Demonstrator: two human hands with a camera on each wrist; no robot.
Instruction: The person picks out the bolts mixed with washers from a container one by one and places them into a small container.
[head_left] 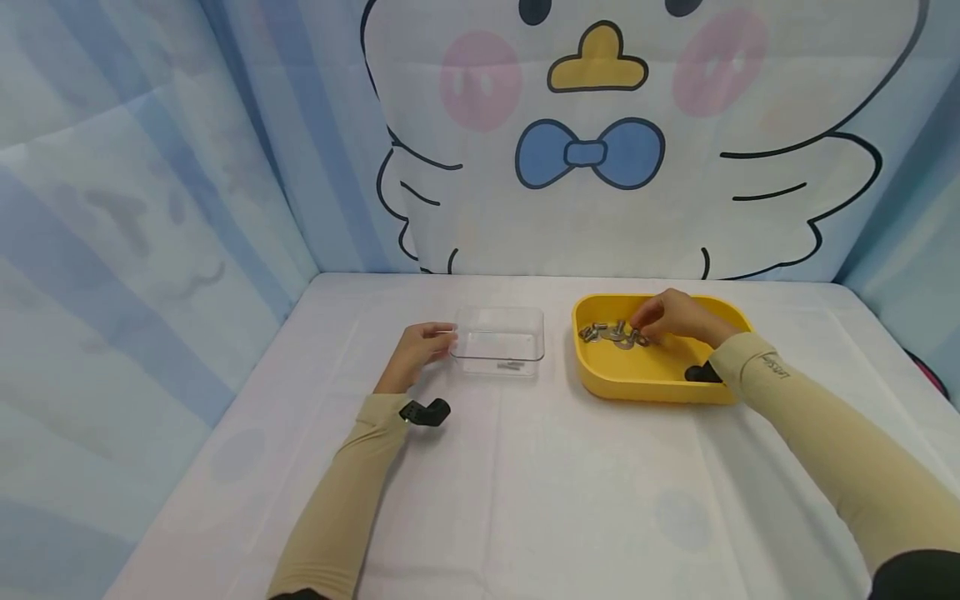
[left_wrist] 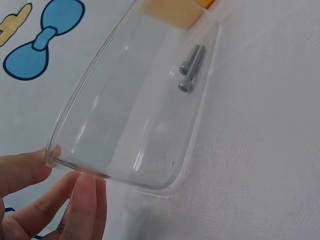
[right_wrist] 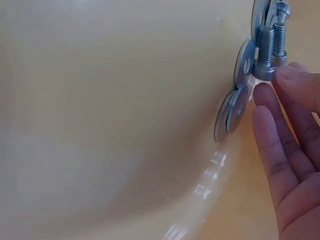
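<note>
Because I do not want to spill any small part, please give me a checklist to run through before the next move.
1. Clear rectangular plastic box steadied: ok, the left hand grips its rim at one end.
2. Two silver metal socket-head screws inside the box: ok, they lie side by side.
3. Shallow yellow tray with rounded corners standing upright: ok.
4. Loose silver threaded screws and flat round metal washers in the tray spread apart: not ok, they are bunched together.
5. Fingers of the right hand firmly on one screw: cannot tell, they are at a screw's head, but the contact is unclear.
</note>
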